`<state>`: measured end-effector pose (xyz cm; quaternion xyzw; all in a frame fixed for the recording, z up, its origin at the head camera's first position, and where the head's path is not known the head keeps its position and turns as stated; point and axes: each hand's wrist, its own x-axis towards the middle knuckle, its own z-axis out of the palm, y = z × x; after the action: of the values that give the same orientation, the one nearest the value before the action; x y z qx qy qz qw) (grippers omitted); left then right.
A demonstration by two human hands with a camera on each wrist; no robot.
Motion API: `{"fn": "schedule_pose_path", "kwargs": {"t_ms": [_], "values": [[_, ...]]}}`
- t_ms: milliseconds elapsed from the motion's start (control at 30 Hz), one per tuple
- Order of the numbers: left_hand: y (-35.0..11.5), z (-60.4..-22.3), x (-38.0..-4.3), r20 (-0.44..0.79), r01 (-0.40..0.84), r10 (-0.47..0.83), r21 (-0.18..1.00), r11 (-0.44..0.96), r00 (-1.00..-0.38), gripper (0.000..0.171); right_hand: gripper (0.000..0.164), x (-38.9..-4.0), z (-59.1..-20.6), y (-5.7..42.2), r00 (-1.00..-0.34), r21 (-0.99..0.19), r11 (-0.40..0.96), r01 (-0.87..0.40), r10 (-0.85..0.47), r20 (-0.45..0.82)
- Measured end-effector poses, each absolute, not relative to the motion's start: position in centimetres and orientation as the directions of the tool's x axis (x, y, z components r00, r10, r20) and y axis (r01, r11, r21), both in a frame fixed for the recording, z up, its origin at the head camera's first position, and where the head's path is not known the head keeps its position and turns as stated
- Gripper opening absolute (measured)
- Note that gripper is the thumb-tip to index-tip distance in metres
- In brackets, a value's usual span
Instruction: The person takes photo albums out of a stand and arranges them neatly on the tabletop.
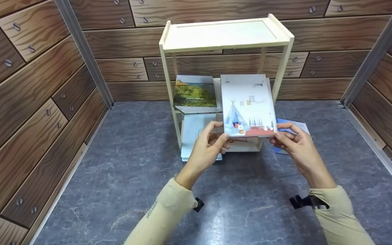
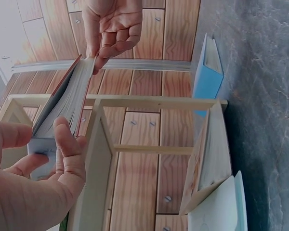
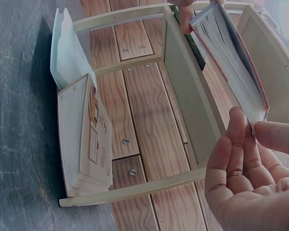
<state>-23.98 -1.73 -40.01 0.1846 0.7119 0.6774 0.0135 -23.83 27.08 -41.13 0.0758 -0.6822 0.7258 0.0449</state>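
Note:
Both hands hold a white book [image 1: 248, 102] with a blue tent on its cover, tilted in front of the wooden rack [image 1: 223, 35]. My left hand [image 1: 209, 144] pinches its lower left corner, thumb on the near edge. At the lower right corner, my right hand [image 1: 296, 144] pinches it between thumb and fingers. Its pages [image 2: 70, 101] fan slightly between the covers in the left wrist view. Left of it, a photo album [image 1: 196, 93] with a green landscape cover lies on the middle shelf. The held book hides the shelf's right part.
On the rack's bottom level are a pale blue book [image 1: 196, 129] and a cream book [image 3: 84, 139] with drawings. A blue book [image 1: 291, 126] lies on the dark floor [image 1: 114, 177] right of the rack, partly behind my right hand. Wood-patterned walls [image 1: 121, 44] enclose the space.

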Motion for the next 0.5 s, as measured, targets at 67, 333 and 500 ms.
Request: {"fn": "schedule_pose_path", "kwargs": {"t_ms": [67, 333, 500], "values": [[-1.7, -40.2, -23.7, 0.228, 0.239, 0.281, 0.971, 0.007, -0.932, 0.037, 0.017, -23.6, -41.3, 27.1, -0.984, -0.983, -0.063, -0.171, -0.035, 0.173], [-1.4, -41.1, -22.7, 0.245, 0.254, 0.291, 0.967, -0.006, -0.925, 0.033, 0.015, -22.7, -42.1, 27.4, -0.983, -0.98, -0.083, -0.18, -0.016, 0.182], [-1.4, -41.6, -22.0, 0.242, 0.258, 0.298, 0.966, 0.013, -0.923, 0.032, 0.018, -22.1, -42.7, 27.7, -0.985, -0.983, -0.064, -0.172, -0.008, 0.173]]}}
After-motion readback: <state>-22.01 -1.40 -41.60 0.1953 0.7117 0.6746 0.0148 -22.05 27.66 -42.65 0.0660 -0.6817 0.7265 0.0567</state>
